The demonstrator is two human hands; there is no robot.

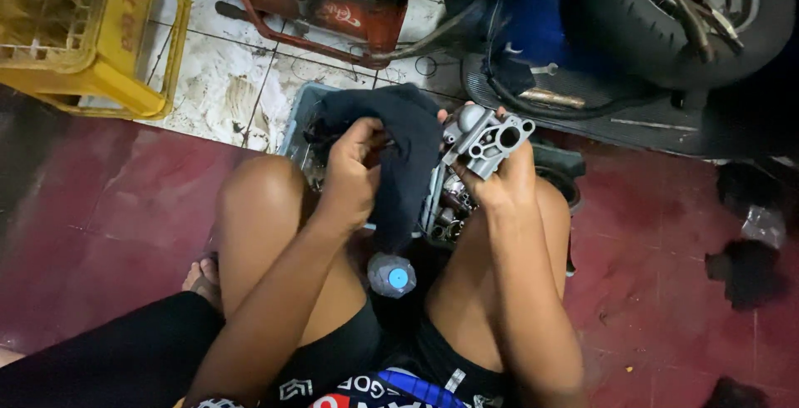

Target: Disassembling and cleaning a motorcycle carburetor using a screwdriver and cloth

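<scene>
Left hand point(354, 171) grips cloth point(412, 154); right hand point(499, 179) — casting point(487, 141)

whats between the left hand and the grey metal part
In the head view, a dark cloth, gripped by the left hand, hangs between it and the grey metal part in the right hand.

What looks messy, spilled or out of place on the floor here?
Dark stained patches smear the pale tiles beside the yellow crate, and dark rags lie loose on the red floor. A tyre rests flat nearby.
</scene>
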